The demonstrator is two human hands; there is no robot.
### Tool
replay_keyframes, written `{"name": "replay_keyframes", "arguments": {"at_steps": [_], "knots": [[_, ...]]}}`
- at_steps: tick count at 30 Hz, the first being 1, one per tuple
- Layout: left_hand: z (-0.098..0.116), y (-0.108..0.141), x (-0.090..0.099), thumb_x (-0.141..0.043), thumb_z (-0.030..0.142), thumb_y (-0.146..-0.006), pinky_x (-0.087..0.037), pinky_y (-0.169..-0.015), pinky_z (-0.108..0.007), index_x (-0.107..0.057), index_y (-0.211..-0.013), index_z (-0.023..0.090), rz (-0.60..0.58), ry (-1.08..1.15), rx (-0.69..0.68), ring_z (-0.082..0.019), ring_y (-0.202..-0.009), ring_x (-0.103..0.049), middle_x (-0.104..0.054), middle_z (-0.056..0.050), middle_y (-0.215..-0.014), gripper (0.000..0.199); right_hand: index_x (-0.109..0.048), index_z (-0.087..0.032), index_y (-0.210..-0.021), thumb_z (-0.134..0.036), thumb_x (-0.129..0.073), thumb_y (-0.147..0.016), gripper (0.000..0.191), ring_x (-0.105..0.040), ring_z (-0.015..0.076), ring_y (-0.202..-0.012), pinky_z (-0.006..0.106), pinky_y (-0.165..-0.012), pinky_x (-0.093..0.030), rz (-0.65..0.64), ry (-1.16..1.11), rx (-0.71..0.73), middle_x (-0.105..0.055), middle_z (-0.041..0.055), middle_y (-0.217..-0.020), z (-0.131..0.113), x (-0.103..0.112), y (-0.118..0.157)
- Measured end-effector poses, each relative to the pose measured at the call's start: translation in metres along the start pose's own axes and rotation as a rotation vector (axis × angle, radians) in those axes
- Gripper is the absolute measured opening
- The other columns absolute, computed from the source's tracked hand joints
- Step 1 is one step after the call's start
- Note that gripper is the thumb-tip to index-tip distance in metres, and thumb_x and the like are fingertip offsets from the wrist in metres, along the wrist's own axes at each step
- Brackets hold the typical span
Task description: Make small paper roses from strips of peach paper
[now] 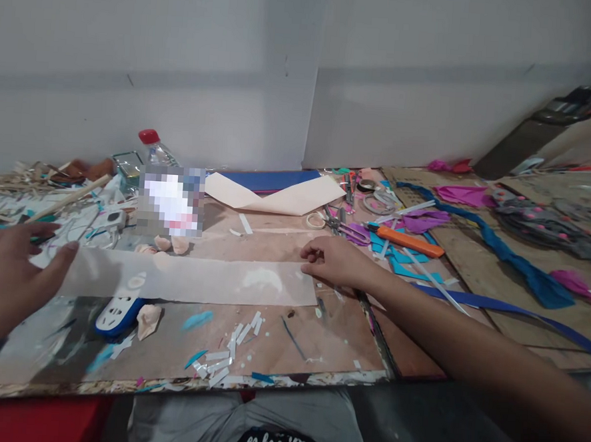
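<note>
A long, pale, translucent strip [212, 281] lies crosswise over the worktable. At its right end my right hand [330, 260] has its fingers curled closed on the upper edge. My left hand [14, 274] is beside the strip's left end, thumb and fingers apart, with nothing visibly held; whether the thumb touches the strip I cannot tell. Part of a white and blue power strip [117, 313] shows below the sheet, its upper end seen faintly through it. A crumpled peach scrap [148, 321] is next to the power strip.
Behind lies a folded cream sheet [281, 197]. An orange utility knife [409, 241], scissors [345, 229] and tape rolls [381, 201] sit at right among blue and purple scraps. A red-capped bottle [154, 147] stands at the back. White snippets [238, 337] litter the front.
</note>
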State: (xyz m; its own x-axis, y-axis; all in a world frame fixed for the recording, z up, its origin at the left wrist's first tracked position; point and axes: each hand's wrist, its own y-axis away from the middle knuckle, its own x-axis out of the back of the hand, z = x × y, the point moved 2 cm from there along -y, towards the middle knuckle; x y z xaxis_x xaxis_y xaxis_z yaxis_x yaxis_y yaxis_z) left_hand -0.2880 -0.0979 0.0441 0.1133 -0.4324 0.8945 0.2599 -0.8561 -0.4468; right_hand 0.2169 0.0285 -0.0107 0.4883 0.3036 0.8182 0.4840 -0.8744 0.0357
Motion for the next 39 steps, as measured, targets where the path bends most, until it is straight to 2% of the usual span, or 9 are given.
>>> {"name": "replay_keyframes", "arguments": {"at_steps": [4, 8, 11, 14, 17, 22, 32, 36, 39], "knots": [[0.109, 0.015, 0.024, -0.048, 0.041, -0.101, -0.047, -0.106, -0.045, -0.059, -0.119, 0.02, -0.008, 0.162, -0.357, -0.027, -0.118, -0.058, -0.063, -0.009, -0.121, 0.03, -0.08, -0.019, -0.085, -0.023, -0.075, -0.08, 0.008, -0.069, 0.0184, -0.071, 0.026, -0.064, -0.044, -0.036, 0.062, 0.073, -0.078, 0.0031, -0.08, 0.003, 0.002, 0.001], [0.208, 0.032, 0.015, -0.053, 0.034, -0.1, -0.049, -0.104, -0.044, -0.061, -0.121, 0.02, -0.205, 0.445, -0.727, -0.027, -0.118, -0.059, -0.065, -0.011, -0.124, 0.026, -0.078, -0.018, -0.082, -0.021, -0.073, -0.084, 0.006, -0.066, 0.0189, -0.073, 0.026, -0.066, -0.042, 0.003, 0.103, 0.184, -0.077, 0.0054, -0.081, 0.003, -0.002, 0.001], [0.257, 0.044, -0.007, -0.053, 0.034, -0.1, -0.051, -0.101, -0.044, -0.063, -0.12, 0.019, -0.348, 0.551, -0.868, -0.027, -0.115, -0.061, -0.068, -0.012, -0.121, 0.026, -0.075, -0.016, -0.084, -0.018, -0.071, -0.085, 0.004, -0.063, 0.0183, -0.073, 0.027, -0.067, -0.04, 0.007, 0.117, 0.229, -0.074, 0.0061, -0.082, 0.001, -0.006, -0.003], [0.287, 0.056, -0.026, -0.055, 0.036, -0.1, -0.051, -0.103, -0.045, -0.063, -0.122, 0.02, -0.432, 0.597, -0.946, -0.028, -0.12, -0.06, -0.067, -0.012, -0.128, 0.03, -0.072, -0.016, -0.084, -0.016, -0.07, -0.086, 0.002, -0.06, 0.0172, -0.075, 0.026, -0.069, -0.039, 0.01, 0.118, 0.28, -0.072, 0.0053, -0.083, -0.004, -0.008, -0.012], [0.297, 0.065, -0.037, -0.056, 0.048, -0.098, -0.047, -0.109, -0.051, -0.058, -0.137, 0.016, -0.396, 0.562, -0.965, -0.033, -0.133, -0.055, -0.063, -0.015, -0.142, 0.05, -0.07, -0.016, -0.088, -0.016, -0.067, -0.089, 0.003, -0.059, 0.0157, -0.074, 0.026, -0.069, -0.04, 0.053, 0.099, 0.302, -0.07, 0.0048, -0.084, -0.005, -0.009, -0.023], [0.286, 0.069, -0.043, -0.046, 0.055, -0.102, -0.044, -0.111, -0.054, -0.053, -0.148, 0.016, -0.369, 0.469, -0.94, -0.036, -0.141, -0.049, -0.056, -0.012, -0.154, 0.06, -0.069, -0.017, -0.099, -0.019, -0.058, -0.096, 0.012, -0.06, 0.0153, -0.075, 0.027, -0.071, -0.044, 0.151, -0.016, 0.369, -0.07, 0.0055, -0.091, 0.002, -0.013, -0.03], [0.275, 0.054, -0.043, -0.062, 0.044, -0.097, -0.047, -0.107, -0.05, -0.062, -0.134, 0.018, -0.385, 0.431, -0.765, -0.032, -0.129, -0.056, -0.064, -0.01, -0.143, 0.045, -0.071, -0.019, -0.104, -0.015, -0.058, -0.092, 0.018, -0.06, 0.0153, -0.072, 0.028, -0.068, -0.044, 0.14, -0.138, 0.385, -0.072, 0.0052, -0.094, 0.009, -0.016, -0.034], [0.273, 0.051, -0.039, -0.062, 0.037, -0.098, -0.05, -0.103, -0.047, -0.068, -0.119, 0.019, -0.405, 0.424, -0.776, -0.03, -0.118, -0.061, -0.07, -0.01, -0.13, 0.029, -0.071, -0.017, -0.104, -0.017, -0.058, -0.092, 0.018, -0.06, 0.0155, -0.072, 0.028, -0.068, -0.045, 0.127, -0.14, 0.372, -0.072, 0.0067, -0.095, 0.004, -0.013, -0.034], [0.271, 0.052, -0.038, -0.059, 0.026, -0.097, -0.051, -0.098, -0.044, -0.07, -0.111, 0.019, -0.393, 0.432, -0.809, -0.027, -0.11, -0.063, -0.072, -0.01, -0.119, 0.019, -0.072, -0.016, -0.106, -0.02, -0.059, -0.093, 0.019, -0.062, 0.0165, -0.075, 0.028, -0.071, -0.045, 0.039, -0.059, 0.32, -0.073, 0.0077, -0.096, -0.005, -0.002, -0.033]]}}
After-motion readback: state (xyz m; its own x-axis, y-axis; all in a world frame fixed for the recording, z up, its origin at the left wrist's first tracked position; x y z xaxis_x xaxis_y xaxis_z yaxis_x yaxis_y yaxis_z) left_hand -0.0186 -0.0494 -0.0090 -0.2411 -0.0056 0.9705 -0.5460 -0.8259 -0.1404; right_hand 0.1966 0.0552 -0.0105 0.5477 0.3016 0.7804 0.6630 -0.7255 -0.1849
